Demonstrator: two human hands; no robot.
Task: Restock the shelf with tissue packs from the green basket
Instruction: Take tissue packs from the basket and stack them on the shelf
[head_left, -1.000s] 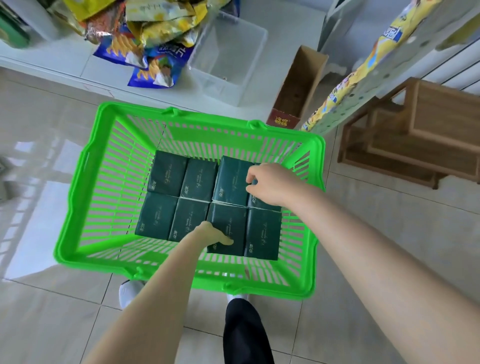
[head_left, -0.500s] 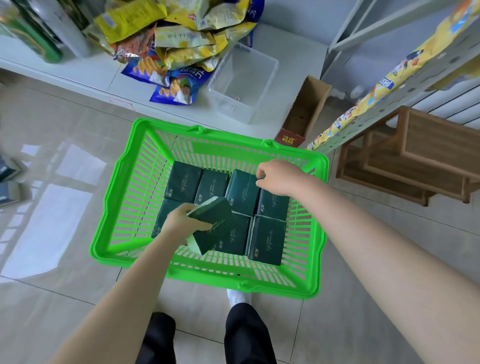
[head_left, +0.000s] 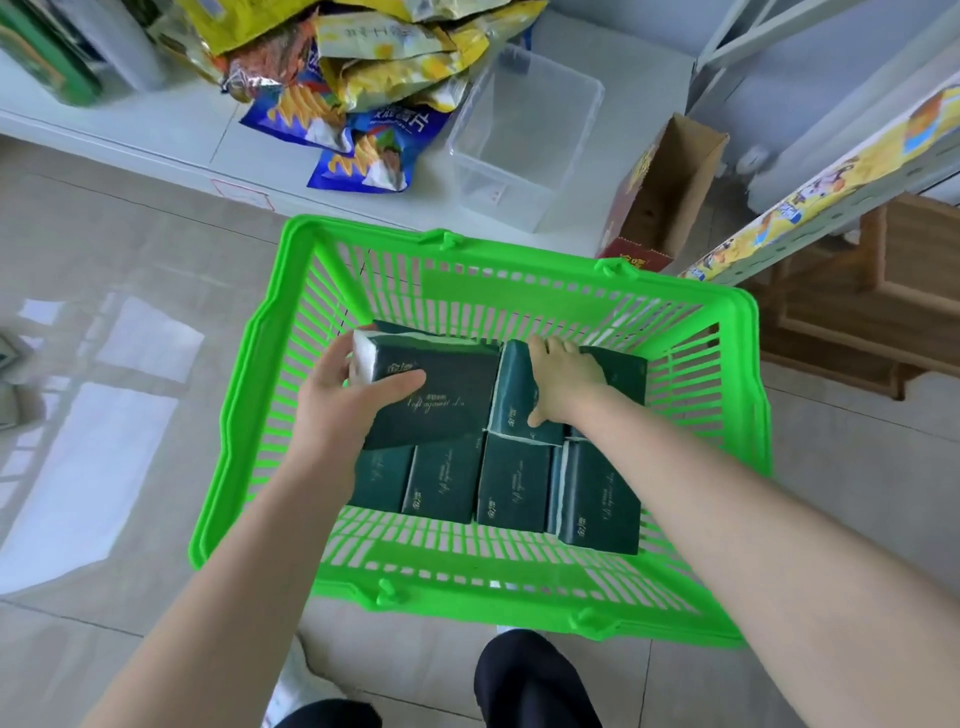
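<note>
Lifting tissue pack (head_left: 441, 400) higher with left hand (head_left: 340, 402), gripping second pack (head_left: 511, 415) with right hand (head_left: 563, 382), in green basket (head_left: 467, 590) on tiled floor (head_left: 130, 249).

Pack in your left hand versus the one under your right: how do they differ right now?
The left pack is lifted clear of the rows in the green basket; the right pack lies in the back row. The left pack is tilted, its white end showing; the right pack shows its dark green top. Same dark green wrapper; the left hand and right hand each grip one.
</note>
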